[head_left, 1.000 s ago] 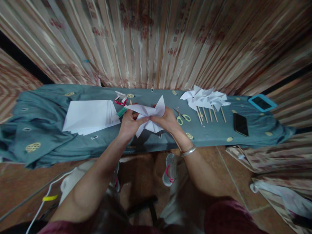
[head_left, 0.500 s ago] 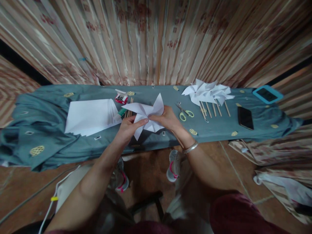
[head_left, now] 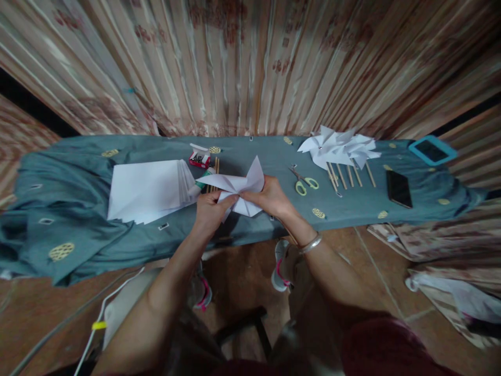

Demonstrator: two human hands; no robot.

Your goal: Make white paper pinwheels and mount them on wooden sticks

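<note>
Over the near edge of the worktop (head_left: 254,230), centre of view, I've got the white paper pinwheel (head_left: 235,190) pinched between both hands. My left hand (head_left: 209,211) grips its lower left part, fingers closed on the paper. My right hand (head_left: 270,198) closes on it from the right, thumb and fingers meeting near the middle; bangle (head_left: 311,243) on that wrist. Pinwheel sits just above the blue-green cloth, one point sticking up, one pointing left.

Around it:
- stack of white paper sheets (head_left: 151,188) just left of my left hand
- small red box (head_left: 199,157) behind the stack's right end, with a few wooden sticks (head_left: 214,175) near it, partly hidden by the pinwheel
- green-handled scissors (head_left: 303,181) just right of my right hand
- pile of finished pinwheels (head_left: 340,147) on sticks further right
- black phone (head_left: 398,189) beyond those, blue-cased tablet (head_left: 431,150) at the far right end
</note>
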